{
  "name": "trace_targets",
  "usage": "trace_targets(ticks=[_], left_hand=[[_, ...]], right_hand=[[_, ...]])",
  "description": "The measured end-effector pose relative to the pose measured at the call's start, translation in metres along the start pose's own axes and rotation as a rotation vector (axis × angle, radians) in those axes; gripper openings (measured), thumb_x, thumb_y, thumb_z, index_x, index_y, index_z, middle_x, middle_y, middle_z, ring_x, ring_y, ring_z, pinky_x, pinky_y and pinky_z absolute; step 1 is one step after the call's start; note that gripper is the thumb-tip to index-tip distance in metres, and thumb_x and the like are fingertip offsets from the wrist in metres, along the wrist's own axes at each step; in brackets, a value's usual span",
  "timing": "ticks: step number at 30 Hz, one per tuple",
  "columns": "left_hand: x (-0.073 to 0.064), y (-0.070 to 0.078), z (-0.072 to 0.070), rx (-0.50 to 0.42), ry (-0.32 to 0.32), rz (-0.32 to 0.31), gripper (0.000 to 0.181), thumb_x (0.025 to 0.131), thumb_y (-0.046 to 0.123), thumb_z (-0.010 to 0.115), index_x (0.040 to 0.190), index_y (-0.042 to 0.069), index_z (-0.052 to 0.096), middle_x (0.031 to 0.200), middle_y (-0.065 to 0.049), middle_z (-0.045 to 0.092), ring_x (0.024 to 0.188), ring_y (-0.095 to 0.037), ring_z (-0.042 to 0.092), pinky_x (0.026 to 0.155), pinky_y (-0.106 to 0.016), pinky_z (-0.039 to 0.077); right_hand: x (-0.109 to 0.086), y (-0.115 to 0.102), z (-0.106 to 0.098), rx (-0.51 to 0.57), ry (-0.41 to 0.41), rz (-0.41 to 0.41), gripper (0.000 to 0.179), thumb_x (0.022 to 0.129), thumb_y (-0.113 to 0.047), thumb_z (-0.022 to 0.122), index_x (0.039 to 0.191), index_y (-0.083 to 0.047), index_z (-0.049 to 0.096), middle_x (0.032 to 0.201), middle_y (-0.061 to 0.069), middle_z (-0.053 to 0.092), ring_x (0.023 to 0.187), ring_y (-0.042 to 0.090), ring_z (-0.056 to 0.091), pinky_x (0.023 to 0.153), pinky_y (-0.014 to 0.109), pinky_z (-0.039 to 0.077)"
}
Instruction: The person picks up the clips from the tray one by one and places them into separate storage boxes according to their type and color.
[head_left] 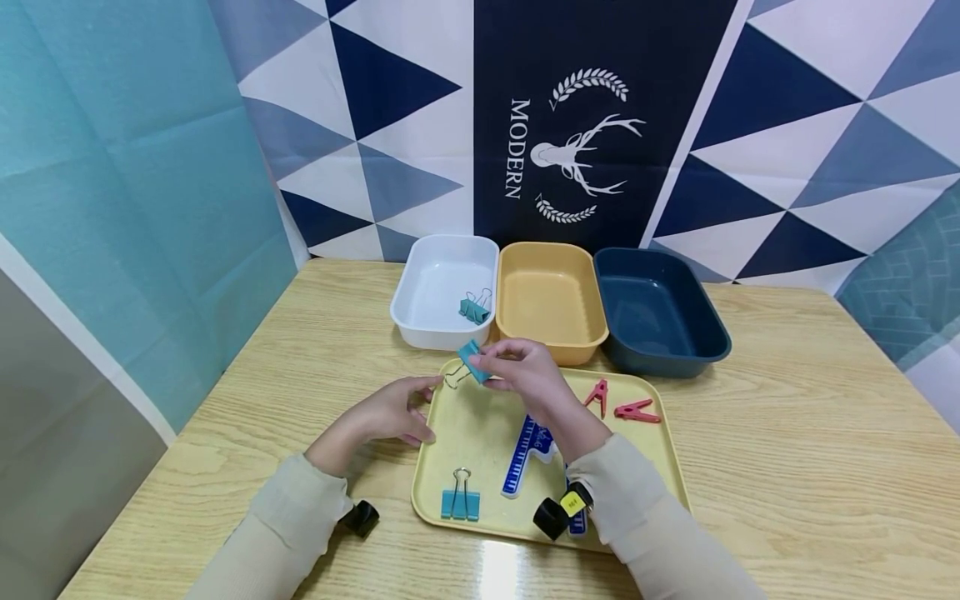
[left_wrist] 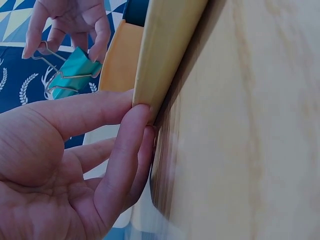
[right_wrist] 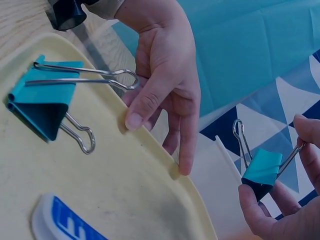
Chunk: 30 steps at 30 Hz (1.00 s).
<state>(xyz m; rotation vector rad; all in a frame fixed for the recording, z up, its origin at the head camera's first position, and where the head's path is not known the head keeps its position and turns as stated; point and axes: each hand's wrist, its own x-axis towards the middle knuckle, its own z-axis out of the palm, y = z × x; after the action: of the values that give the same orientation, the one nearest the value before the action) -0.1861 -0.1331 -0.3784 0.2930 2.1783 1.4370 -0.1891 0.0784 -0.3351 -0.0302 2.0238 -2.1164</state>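
My right hand [head_left: 528,379] pinches a teal binder clip [head_left: 474,362] above the far left corner of the yellow tray [head_left: 450,450]. Both wire handles of that clip stick out in the right wrist view, where a fingertip meets one of them. At the tray's left rim, my left hand [head_left: 393,408] grips the edge between thumb and fingers. A second teal binder clip [head_left: 460,504] stands on the tray near its front left corner. Another binder clip [head_left: 474,309] lies inside the white bin [head_left: 408,312].
Beside the white bin stand a yellow-orange bin [head_left: 551,304] and a dark blue bin [head_left: 652,308]. The tray also carries two red clips [head_left: 597,398] at its right and blue-and-white strips [head_left: 521,458], one partly under my right forearm. A patterned cloth [head_left: 405,125] hangs behind.
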Motion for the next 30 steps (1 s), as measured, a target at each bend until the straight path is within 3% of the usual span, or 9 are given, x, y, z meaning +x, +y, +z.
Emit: trace_targets(ticks=[10, 23, 30], left_hand=[[0.001, -0.001, 0.001, 0.0, -0.007, 0.009, 0.084, 0.07, -0.015, 0.07, 0.143, 0.0, 0.032, 0.116, -0.016, 0.043, 0.072, -0.02, 0.059, 0.063, -0.034, 0.058], [-0.002, 0.002, 0.0, -0.004, -0.001, -0.006, 0.084, 0.071, -0.016, 0.068, 0.144, 0.001, 0.031, 0.116, -0.016, 0.042, 0.071, -0.02, 0.058, 0.063, -0.034, 0.058], [-0.002, 0.002, 0.0, 0.011, -0.021, 0.017, 0.083, 0.072, -0.015, 0.068, 0.144, -0.001, 0.029, 0.116, -0.017, 0.042, 0.072, -0.019, 0.059, 0.063, -0.034, 0.058]], right_hand=[[0.009, -0.007, 0.0, -0.014, 0.035, -0.019, 0.012, 0.081, -0.009, 0.072, 0.078, -0.004, 0.062, 0.114, 0.014, 0.056, 0.092, 0.021, 0.059, 0.08, 0.037, 0.056], [0.017, -0.013, 0.002, -0.038, 0.091, -0.022, 0.017, 0.08, -0.013, 0.075, 0.082, -0.002, 0.063, 0.099, 0.01, 0.058, 0.083, 0.019, 0.06, 0.08, 0.037, 0.056], [0.021, -0.017, 0.003, -0.053, 0.114, -0.034, 0.019, 0.08, -0.016, 0.075, 0.082, -0.002, 0.062, 0.099, 0.01, 0.058, 0.09, 0.023, 0.06, 0.081, 0.036, 0.055]])
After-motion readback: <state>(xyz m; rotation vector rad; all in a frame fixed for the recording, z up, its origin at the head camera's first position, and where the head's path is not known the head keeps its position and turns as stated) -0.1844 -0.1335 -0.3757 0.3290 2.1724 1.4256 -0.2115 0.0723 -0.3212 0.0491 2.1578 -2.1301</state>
